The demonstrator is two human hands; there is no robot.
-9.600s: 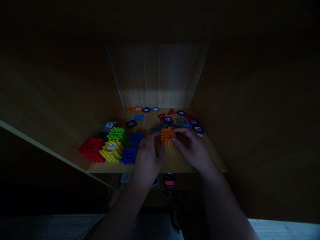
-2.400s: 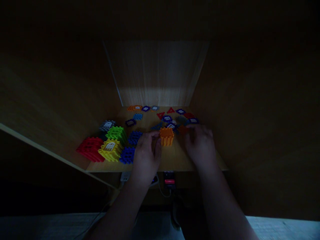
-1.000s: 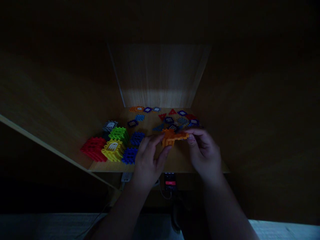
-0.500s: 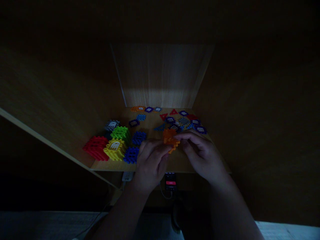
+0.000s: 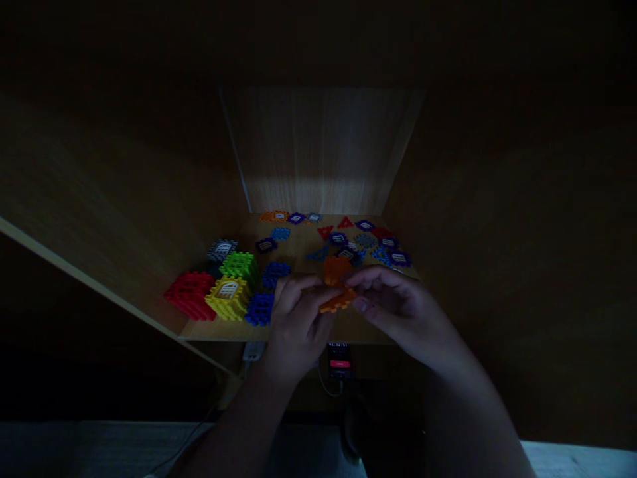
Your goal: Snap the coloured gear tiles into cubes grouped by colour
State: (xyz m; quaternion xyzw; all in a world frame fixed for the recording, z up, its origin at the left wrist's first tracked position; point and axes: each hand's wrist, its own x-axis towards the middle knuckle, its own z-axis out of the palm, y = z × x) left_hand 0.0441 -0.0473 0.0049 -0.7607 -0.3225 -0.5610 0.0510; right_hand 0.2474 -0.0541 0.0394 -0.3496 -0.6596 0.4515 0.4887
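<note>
Shelf (image 5: 371, 332) of light wood, dimly lit, set inside a deep cabinet with a paler back panel (image 5: 323, 146). Near the front edge, one toothed orange tile (image 5: 337, 303), tilted, between two bare hands, just in front of a small orange stack (image 5: 337, 267). Left hand (image 5: 301, 318) curled about the tile's left part, fingers over the upper side, grasping; thumb mostly hidden. Right hand (image 5: 395, 302) at the tile's right end, thumb and forefinger near the corner; whether pinching or only touching, impossible to tell.

Beside the left hand, two blue stacks (image 5: 259, 309), one behind the other. Farther left, a yellow stack (image 5: 227, 297) topped with a white window, a green stack (image 5: 239, 267) behind it, a red stack (image 5: 192, 295) outermost, and a grey stack (image 5: 222, 249) farther back.

Loose and flat toward the rear: orange tiles (image 5: 267, 217), a light blue tile (image 5: 280, 234), red triangles (image 5: 345, 224) and a blue triangle (image 5: 318, 253). Spread at rear right, several purple tiles (image 5: 398, 258), some overlapping other pieces. Below the front edge, a phone (image 5: 340, 365) with lit screen, white cable (image 5: 328, 390) attached.
</note>
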